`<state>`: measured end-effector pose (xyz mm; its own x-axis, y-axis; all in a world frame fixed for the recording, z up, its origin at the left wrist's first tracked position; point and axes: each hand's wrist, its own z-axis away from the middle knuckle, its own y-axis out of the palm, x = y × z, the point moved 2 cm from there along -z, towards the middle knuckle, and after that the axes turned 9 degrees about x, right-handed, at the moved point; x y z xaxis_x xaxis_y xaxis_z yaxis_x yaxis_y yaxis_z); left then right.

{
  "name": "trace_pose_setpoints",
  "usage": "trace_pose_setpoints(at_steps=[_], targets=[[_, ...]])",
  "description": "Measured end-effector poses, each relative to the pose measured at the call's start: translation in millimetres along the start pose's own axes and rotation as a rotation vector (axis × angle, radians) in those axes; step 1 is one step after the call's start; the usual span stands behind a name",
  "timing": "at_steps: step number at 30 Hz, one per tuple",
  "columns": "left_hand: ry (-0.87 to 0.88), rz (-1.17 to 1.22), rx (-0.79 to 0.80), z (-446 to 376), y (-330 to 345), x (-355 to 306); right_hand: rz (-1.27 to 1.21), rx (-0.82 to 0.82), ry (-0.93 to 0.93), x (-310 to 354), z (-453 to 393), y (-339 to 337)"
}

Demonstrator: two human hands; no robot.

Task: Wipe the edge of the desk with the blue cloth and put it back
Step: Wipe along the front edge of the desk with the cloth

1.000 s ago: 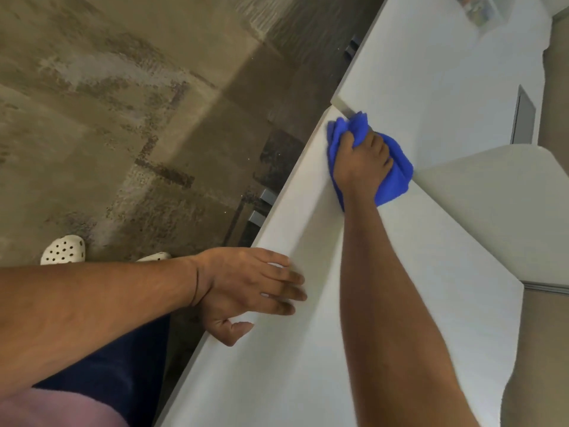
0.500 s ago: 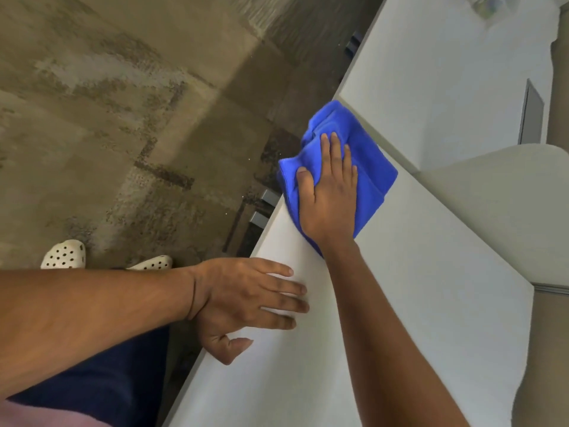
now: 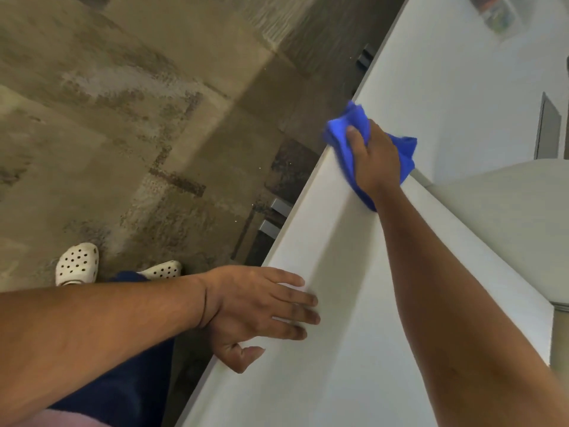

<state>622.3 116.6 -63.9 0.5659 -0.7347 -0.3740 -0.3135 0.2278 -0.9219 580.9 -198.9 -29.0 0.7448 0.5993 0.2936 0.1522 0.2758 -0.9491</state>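
Observation:
The blue cloth [image 3: 346, 126] is bunched at the far end of the white desk's [image 3: 354, 318] left edge, near the seam with a second desk. My right hand [image 3: 374, 158] presses down on the cloth and grips it, with the thumb wrapped over the cloth at the desk's edge. Cloth shows on both sides of the hand. My left hand [image 3: 258, 309] lies flat on the desk's near edge with fingers spread and nothing in it, the thumb hanging over the side.
A second white desk [image 3: 462, 72] continues beyond the seam, with a blurred object [image 3: 498, 10] at its far end. A curved pale panel [image 3: 508, 217] stands to the right. Carpeted floor and my white perforated shoes [image 3: 78, 263] are on the left.
My right hand slid the cloth toward me along the edge, then back out to the far end, and bunched it again. My left hand stayed flat on the edge.

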Motion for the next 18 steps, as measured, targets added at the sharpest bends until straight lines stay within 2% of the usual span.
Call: trace_pose_setpoints(at_steps=[4, 9, 13, 18], targets=[[-0.003, -0.021, 0.041, 0.6, -4.0, 0.7, 0.001, 0.015, 0.188, -40.0, 23.7, -19.6], [0.002, -0.024, 0.038, 1.0, -2.5, 1.7, 0.108, -0.050, 0.400, -20.2, 12.0, -7.9], [0.011, -0.010, -0.022, 0.7, -3.6, 1.2, 0.132, -0.091, 0.367, 9.2, 21.7, -2.0], [0.011, 0.009, 0.015, 0.7, -6.1, -0.5, 0.075, 0.009, 0.227, 43.2, 74.9, 21.0]])
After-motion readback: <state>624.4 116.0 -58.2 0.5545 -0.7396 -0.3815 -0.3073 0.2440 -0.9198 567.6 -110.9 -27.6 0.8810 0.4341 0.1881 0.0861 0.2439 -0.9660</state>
